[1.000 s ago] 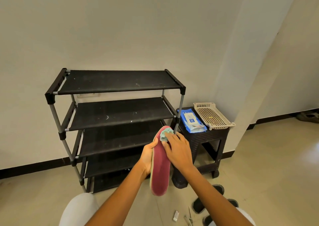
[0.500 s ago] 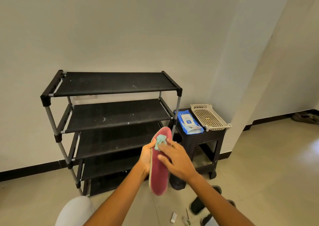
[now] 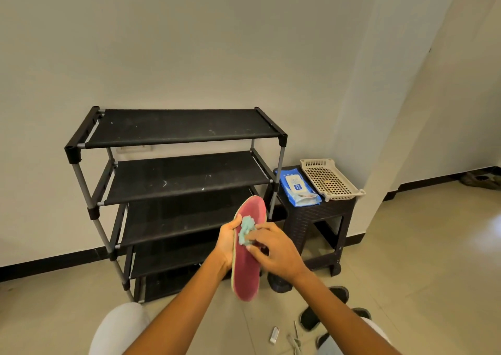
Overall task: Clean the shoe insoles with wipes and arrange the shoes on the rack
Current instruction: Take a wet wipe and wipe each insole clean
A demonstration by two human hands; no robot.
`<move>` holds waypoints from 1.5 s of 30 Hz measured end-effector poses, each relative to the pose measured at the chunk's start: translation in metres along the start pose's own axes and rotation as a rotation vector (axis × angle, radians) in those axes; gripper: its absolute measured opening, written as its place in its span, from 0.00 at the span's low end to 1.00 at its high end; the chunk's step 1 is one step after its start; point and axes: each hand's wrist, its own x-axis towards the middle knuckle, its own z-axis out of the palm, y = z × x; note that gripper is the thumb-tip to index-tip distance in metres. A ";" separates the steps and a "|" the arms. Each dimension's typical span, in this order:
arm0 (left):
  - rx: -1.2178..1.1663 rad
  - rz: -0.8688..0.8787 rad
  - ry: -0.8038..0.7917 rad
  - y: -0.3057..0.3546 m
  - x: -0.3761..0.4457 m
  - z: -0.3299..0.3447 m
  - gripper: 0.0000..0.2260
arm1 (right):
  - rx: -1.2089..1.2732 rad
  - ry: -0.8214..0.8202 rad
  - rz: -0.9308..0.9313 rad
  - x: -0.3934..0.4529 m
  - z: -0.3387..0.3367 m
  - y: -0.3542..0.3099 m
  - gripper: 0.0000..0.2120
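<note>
A pink insole (image 3: 247, 273) stands nearly upright in front of the black shoe rack (image 3: 173, 192). My left hand (image 3: 226, 242) grips its left edge from behind, thumb over the rim. My right hand (image 3: 273, 251) pinches a crumpled light-green wipe (image 3: 245, 232) and presses it on the insole's upper middle. Black shoes (image 3: 314, 319) lie on the floor at the lower right, partly behind my right forearm. The rack's shelves hold no shoes that I can see.
A dark wicker stool (image 3: 314, 219) right of the rack carries a blue wipes pack (image 3: 296, 186) and a beige perforated tray (image 3: 329, 180). A small white object (image 3: 274, 335) and a lace lie on the tiled floor. A white pillar rises at the right.
My right hand has slid the wipe down the insole from the toe end toward its middle. The camera has shifted slightly; my left hand keeps the same hold.
</note>
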 end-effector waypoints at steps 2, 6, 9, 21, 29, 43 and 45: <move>0.008 -0.009 -0.001 -0.001 0.003 -0.003 0.22 | -0.008 -0.019 -0.089 -0.001 -0.003 0.000 0.09; -0.031 0.048 -0.023 -0.004 -0.001 0.009 0.19 | 0.142 0.192 0.266 0.024 -0.015 0.010 0.13; -0.098 0.048 -0.032 -0.003 -0.003 0.015 0.19 | 0.173 0.276 0.411 0.051 -0.024 0.020 0.15; -0.115 0.039 -0.050 0.002 -0.002 0.002 0.18 | -0.355 0.137 -0.026 0.037 -0.001 0.013 0.09; -0.019 0.066 -0.051 0.011 -0.003 0.008 0.19 | -0.081 0.140 0.096 0.045 -0.002 0.001 0.10; -0.038 0.077 -0.091 0.009 -0.002 0.013 0.26 | -0.063 0.047 0.218 0.055 -0.005 0.005 0.14; -0.033 0.054 -0.065 0.014 -0.001 0.001 0.28 | -0.012 -0.001 0.055 0.039 0.004 -0.006 0.12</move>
